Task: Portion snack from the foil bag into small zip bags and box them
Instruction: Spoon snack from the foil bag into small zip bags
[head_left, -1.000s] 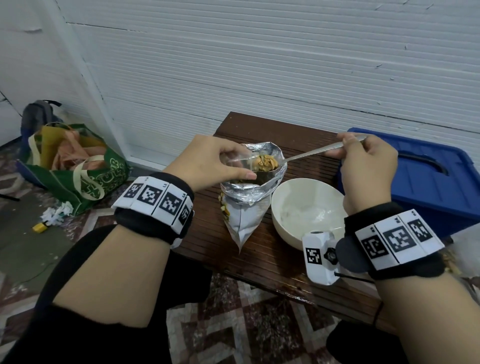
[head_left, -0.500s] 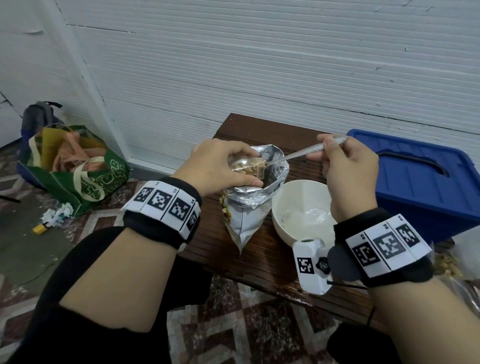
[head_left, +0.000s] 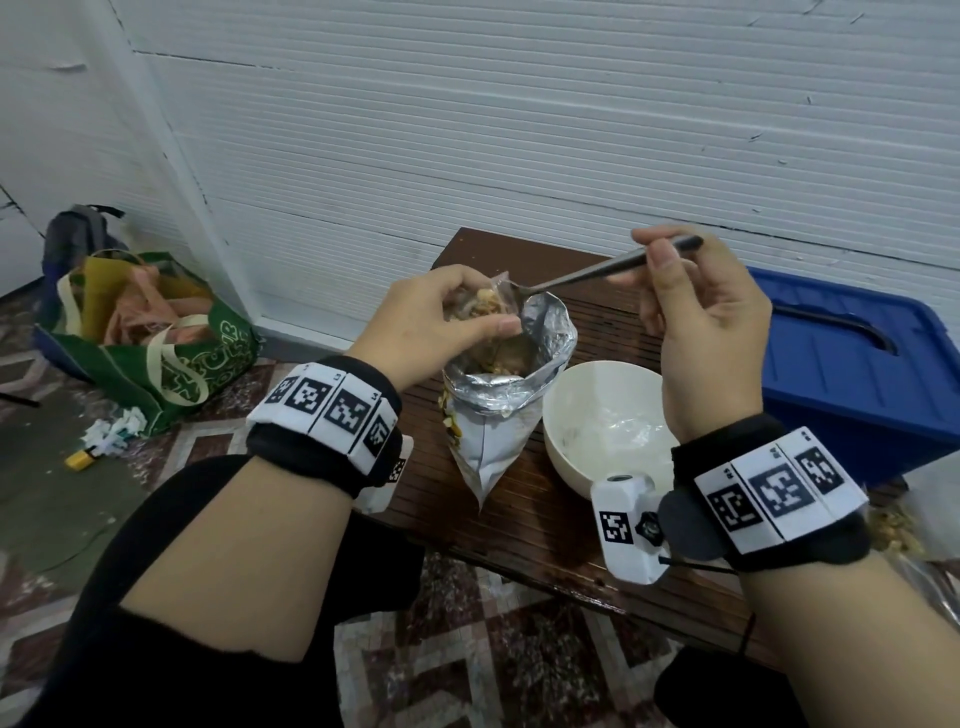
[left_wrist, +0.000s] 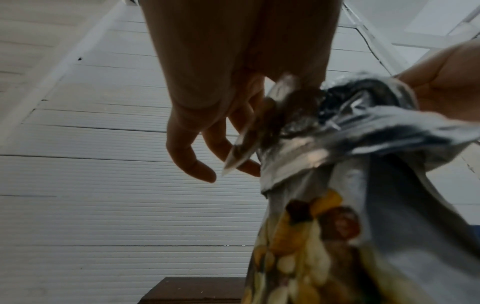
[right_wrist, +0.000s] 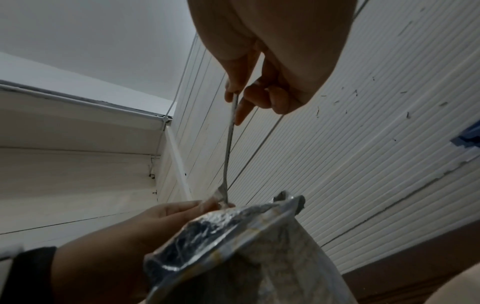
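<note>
Up and across comes the long steel spoon (head_left: 587, 274) since the earlier frame, its bowl out of the crinkled silver foil snack bag (head_left: 506, 400) and now tipped into the mouth of the small clear zip bag (head_left: 480, 306), and the right hand (head_left: 701, 332) has lifted higher with it. That right hand pinches the handle near its end between thumb and fingertips, the other fingers loosely curled. The left hand (head_left: 441, 322) has its fingers curled round the zip bag, holding it right over the foil bag's open top; nuts and pale pieces already show through the plastic. Whether that hand also steadies the foil rim I cannot tell.

Now the danger: the zip bag's mouth looks narrow and floppy, so a wide spoon bowl could catch its lip and send pieces over the edge. Most would likely drop back into the foil bag, but some could land on the dark slatted wooden table (head_left: 519, 525). The foil bag also stands unsupported beside the white round bowl (head_left: 605, 421); a knock could tip it. The blue lidded plastic box (head_left: 852, 364) waits shut, well to the right
</note>
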